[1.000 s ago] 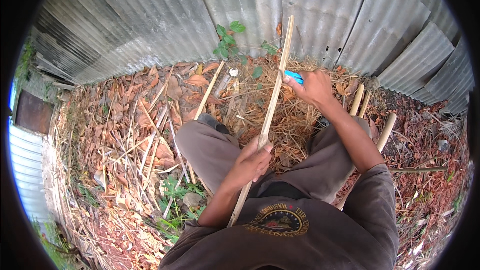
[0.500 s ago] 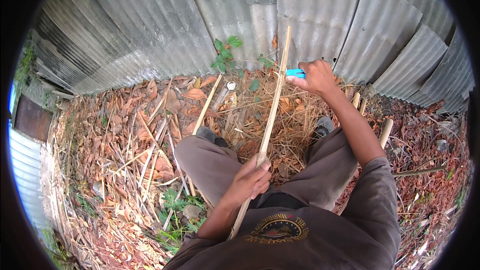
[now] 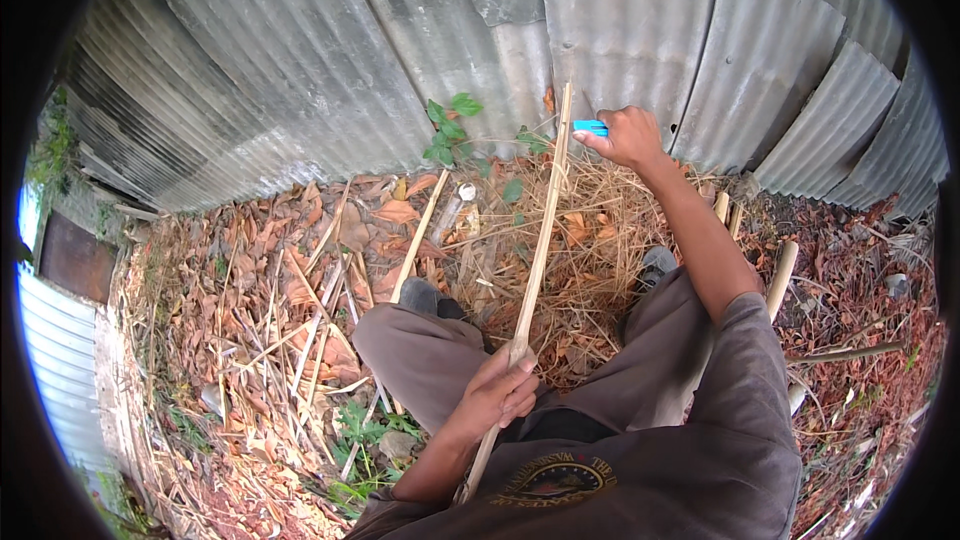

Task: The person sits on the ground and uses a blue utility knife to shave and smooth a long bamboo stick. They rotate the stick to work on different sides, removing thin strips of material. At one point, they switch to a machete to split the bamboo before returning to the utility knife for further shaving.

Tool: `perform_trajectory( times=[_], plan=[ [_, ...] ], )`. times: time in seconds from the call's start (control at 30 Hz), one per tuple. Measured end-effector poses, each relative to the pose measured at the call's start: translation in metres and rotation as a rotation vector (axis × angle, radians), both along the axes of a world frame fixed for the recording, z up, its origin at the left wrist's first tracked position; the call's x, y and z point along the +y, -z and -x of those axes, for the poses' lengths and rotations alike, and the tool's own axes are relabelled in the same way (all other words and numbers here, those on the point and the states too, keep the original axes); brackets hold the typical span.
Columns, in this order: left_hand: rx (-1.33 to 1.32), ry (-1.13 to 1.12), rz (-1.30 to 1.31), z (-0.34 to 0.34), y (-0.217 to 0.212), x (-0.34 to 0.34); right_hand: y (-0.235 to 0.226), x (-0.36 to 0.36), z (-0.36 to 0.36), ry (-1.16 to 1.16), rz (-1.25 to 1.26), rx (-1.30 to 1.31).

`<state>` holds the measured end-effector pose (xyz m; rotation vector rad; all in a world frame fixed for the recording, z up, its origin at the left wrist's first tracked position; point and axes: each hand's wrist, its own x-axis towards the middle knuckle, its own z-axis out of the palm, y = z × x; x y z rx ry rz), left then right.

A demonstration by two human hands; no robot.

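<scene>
A long pale wooden stick point(image 3: 538, 270) slants up from my lap toward the fence, its far end raised above the ground. Around its lower part my left hand point(image 3: 500, 387) is closed. My right hand point(image 3: 628, 137) grips a blue-handled cutter point(image 3: 591, 127) beside the stick's far end, on its right. The cutter's blade is too small to make out clearly, and I cannot tell whether it touches the wood. Thin shavings hang from the stick a little below the cutter.
A corrugated metal fence point(image 3: 640, 50) stands close ahead. Dry leaves point(image 3: 300, 215) and loose sticks point(image 3: 420, 235) litter the ground on the left. A clear bottle point(image 3: 452, 210) lies near the fence by a green plant point(image 3: 447, 130). More wooden poles point(image 3: 783, 280) lie at my right.
My right hand with the cutter has shifted slightly toward the stick's far end. The stick's tip sits lower in view, and the whole view has tilted a little.
</scene>
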<state>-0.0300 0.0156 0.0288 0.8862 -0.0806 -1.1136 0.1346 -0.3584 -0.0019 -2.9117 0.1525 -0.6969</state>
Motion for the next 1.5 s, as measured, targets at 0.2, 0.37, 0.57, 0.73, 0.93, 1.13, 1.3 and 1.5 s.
perform_trajectory(
  times=[0.2,0.37,0.57,0.73,0.93,1.13,1.3,1.5],
  plan=[
    [-0.045,0.031,-0.05,0.008,0.004,0.006,-0.002,-0.015,-0.01,0.254,-0.155,0.096],
    [-0.021,0.071,-0.217,0.044,-0.013,0.045,0.049,-0.126,0.056,0.8,-0.442,0.322],
    [-0.221,-0.143,-0.238,0.0,0.021,0.046,0.057,-0.112,0.058,0.407,-0.328,0.529],
    [-0.346,-0.136,-0.332,-0.01,0.002,0.019,-0.025,0.01,0.074,0.016,-0.261,0.294],
    [-0.419,-0.183,-0.301,-0.025,-0.007,0.005,-0.034,0.13,0.115,-0.526,-0.445,0.136],
    [-0.44,-0.237,-0.251,-0.034,-0.011,0.005,-0.012,0.149,0.122,-0.692,-0.565,0.07],
    [-0.449,-0.224,-0.269,-0.03,-0.019,0.002,-0.019,0.16,0.124,-0.633,-0.333,0.041],
    [-0.484,-0.208,-0.305,-0.026,-0.022,-0.007,-0.01,0.158,0.112,-0.578,-0.127,-0.11]
  ],
)
